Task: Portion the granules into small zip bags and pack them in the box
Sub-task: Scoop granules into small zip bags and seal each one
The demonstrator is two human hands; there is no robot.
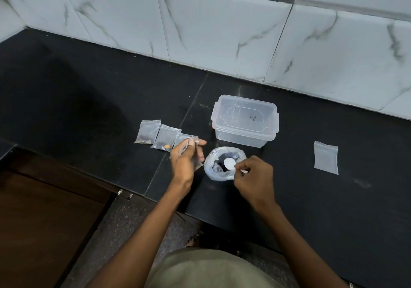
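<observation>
My left hand (188,158) grips a small clear zip bag (185,142) just above the counter, left of the granule bag. My right hand (253,176) pinches a white plastic spoon (230,163), whose bowl hangs over the open, rolled-down plastic bag of dark granules (216,169). Two filled zip bags (148,132) (165,137) lie side by side to the left. The clear plastic box (244,123) with its lid on stands right behind the granule bag. Flat on the counter at the right lies an empty zip bag (325,157).
The black stone counter (89,100) meets a white marbled tile wall (222,31) at the back. Its front edge drops to a wooden cabinet (44,210) at the lower left and a speckled floor below.
</observation>
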